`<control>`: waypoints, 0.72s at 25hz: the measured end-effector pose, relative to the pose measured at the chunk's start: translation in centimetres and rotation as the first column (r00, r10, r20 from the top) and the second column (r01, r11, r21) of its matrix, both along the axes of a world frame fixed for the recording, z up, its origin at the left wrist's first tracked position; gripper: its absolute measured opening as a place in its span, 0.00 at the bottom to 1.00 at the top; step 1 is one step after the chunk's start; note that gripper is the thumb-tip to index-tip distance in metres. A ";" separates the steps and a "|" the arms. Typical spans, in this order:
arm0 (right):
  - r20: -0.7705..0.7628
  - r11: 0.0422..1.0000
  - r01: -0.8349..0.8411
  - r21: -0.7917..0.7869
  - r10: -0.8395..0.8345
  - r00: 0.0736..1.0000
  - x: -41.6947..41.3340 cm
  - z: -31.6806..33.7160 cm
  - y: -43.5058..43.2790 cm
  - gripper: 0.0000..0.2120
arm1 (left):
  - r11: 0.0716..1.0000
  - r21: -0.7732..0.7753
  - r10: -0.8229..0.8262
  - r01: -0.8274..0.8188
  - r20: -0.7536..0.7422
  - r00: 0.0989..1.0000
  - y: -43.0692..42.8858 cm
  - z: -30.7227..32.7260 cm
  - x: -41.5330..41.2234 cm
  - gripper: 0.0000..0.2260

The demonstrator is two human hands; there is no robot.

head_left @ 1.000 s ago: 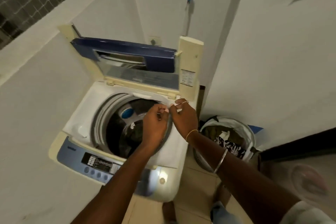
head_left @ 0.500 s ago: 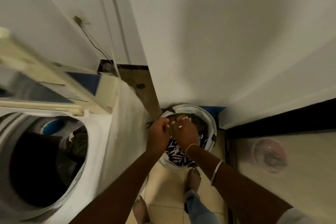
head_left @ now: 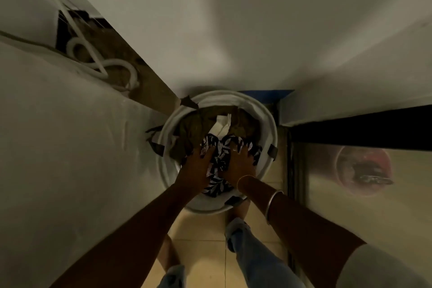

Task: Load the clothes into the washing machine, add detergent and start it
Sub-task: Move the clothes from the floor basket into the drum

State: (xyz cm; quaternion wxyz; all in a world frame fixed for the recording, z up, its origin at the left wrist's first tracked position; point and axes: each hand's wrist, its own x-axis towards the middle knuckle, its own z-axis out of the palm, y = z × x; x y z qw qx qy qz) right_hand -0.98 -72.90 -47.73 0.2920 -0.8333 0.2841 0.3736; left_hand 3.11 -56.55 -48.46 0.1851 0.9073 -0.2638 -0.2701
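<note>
Two hands are in one white basket (head_left: pixel 257 110) on the floor (head_left: pixel 203 236). The left hand (head_left: pixel 197 167) and right hand (head_left: pixel 240 163) lie side by side on one patterned garment (head_left: pixel 218 161) at its near edge. Their fingers (head_left: pixel 208 151) sink into the garment; I cannot tell whether they grip it. One white cloth (head_left: pixel 222 125) and olive clothes (head_left: pixel 191 126) lie behind.

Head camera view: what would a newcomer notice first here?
The left hand and right hand rest on a black-and-white leaf-patterned garment at the centre. It lies among clothes in a round white plastic laundry basket on the tiled floor. A coiled white hose lies upper left.
</note>
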 end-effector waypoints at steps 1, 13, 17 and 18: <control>-0.057 1.000 -0.012 -0.009 0.012 0.998 -0.4 -1.5 0.2 0.57 | 0.992 0.093 -0.082 0.080 0.017 0.997 -0.1 -1.7 -0.4 0.34; 0.382 0.985 0.095 -0.142 -0.034 0.924 -2.1 4.2 2.1 0.20 | 1.000 -0.004 -0.005 0.005 0.062 0.998 -0.1 3.6 0.3 0.23; 0.557 0.965 0.262 -0.021 -0.207 0.804 -1.5 15.4 4.1 0.14 | 0.968 -0.175 0.194 -0.179 0.071 0.978 1.6 14.9 0.7 0.21; 0.591 0.956 0.291 0.023 -0.248 0.768 -1.2 18.2 5.0 0.15 | 0.955 -0.206 0.238 -0.215 0.094 0.967 2.1 18.0 0.8 0.21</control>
